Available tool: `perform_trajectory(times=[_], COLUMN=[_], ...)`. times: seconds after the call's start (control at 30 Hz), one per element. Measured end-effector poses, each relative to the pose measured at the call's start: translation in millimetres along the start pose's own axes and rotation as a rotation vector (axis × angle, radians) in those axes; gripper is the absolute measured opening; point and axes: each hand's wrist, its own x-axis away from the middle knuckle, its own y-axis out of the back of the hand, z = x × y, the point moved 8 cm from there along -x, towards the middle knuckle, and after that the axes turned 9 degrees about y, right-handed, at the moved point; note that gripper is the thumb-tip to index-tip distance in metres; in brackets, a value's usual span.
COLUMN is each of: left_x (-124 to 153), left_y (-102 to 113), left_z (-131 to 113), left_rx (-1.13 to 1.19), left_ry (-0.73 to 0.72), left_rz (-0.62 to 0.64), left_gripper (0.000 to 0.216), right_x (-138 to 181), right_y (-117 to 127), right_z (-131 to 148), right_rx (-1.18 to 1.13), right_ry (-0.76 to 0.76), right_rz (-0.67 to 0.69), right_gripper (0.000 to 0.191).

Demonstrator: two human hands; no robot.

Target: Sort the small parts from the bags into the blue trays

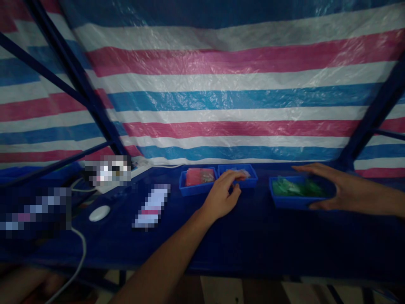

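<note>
Behind the bench point(253, 240) hung a large striped sheet point(221, 84) of pink, white and blue. On the dark blue bench I saw three blue trays. The biggest tray point(284, 202), with green pieces, stood on the right; my right hand point(344, 192) lay around its far end, fingers spread and curled at the rim, gripping nothing that I could see. My left hand point(221, 196) reached to the middle tray point(249, 182), fingers pinched together at its near edge, perhaps on a small piece, but the view was too dark to tell. The tray with pink pieces point(198, 182) was untouched. All trays had contents, so the work seemed at its beginning. I could read no writing.
</note>
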Motion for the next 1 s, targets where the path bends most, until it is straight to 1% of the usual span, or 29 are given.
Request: perform_trajectory(times=[0.1,0.17,0.2,0.3,0.37,0.43,0.5,0.6,0.7,0.77,0.8,0.87,0.93,1.0], left_x=[2,4,5,9,15,23,35,52,66,72,74,79,84,91], left_y=[-2,-7,-9,-13,-7,4,16,30,36,37,38,40,45,52], left_z=[-9,-15,-18,-19,-12,-2,4,15,25,30,31,32,31,32], left_rx=[-0.052,-0.108,-0.149,-0.313,-0.433,-0.535,-0.593,-0.601,-0.577,-0.549,-0.536,-0.517,-0.512,-0.522], left_ry=[-0.061,-0.080,-0.084,-0.055,0.014,0.100,0.138,0.202,0.284,0.325,0.336,0.339,0.341,0.373], left_rz=[0.038,0.099,0.136,0.225,0.236,0.219,0.204,0.191,0.165,0.160,0.160,0.154,0.134,0.103], left_gripper=[0.049,0.051,0.052,0.052,0.050,0.049,0.047,0.038,0.033,0.035,0.036,0.039,0.043,0.047], right_x=[-12,-33,-46,-86,-109,-125,-134,-141,-150,-160,-166,-178,-187,-192], right_y=[17,22,23,13,0,-13,-22,-29,-34,-39,-42,-49,-58,-64], right_z=[43,74,90,132,157,174,189,204,217,226,231,241,252,260], right_rx=[-0.024,-0.057,-0.070,-0.113,-0.130,-0.144,-0.180,-0.237,-0.274,-0.292,-0.295,-0.278,-0.232,-0.184], right_ry=[0.066,0.139,0.186,0.331,0.449,0.524,0.605,0.697,0.732,0.740,0.737,0.730,0.739,0.755], right_rz=[-0.041,-0.068,-0.107,-0.179,-0.202,-0.237,-0.284,-0.383,-0.444,-0.423,-0.389,-0.285,-0.148,-0.043], right_gripper=[0.104,0.103,0.100,0.098,0.097,0.090,0.083,0.074,0.075,0.074,0.073,0.073,0.074,0.077])
